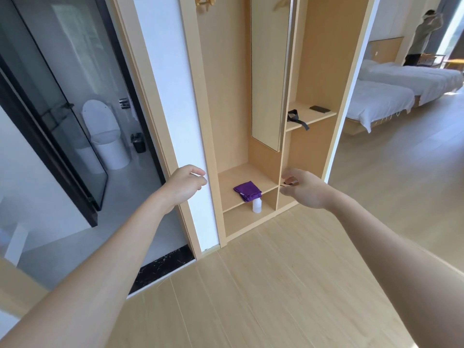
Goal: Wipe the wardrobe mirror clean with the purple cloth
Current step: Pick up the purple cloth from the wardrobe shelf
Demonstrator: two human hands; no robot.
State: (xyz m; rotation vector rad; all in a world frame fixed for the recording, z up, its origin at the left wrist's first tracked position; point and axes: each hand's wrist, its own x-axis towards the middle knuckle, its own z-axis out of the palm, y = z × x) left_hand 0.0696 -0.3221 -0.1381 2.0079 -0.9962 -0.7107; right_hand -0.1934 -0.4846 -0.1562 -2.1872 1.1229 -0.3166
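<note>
A purple cloth lies on a light tan wooden wardrobe shelf, above a translucent white bottle. The floor is pale wood; the bedding is white.

left grip loosely curled, right grip likewise

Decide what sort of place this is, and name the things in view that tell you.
Probably a hotel room: an open wooden wardrobe with a mirror, two white-made beds to the right, and a glass-doored bathroom with a toilet to the left.
</note>
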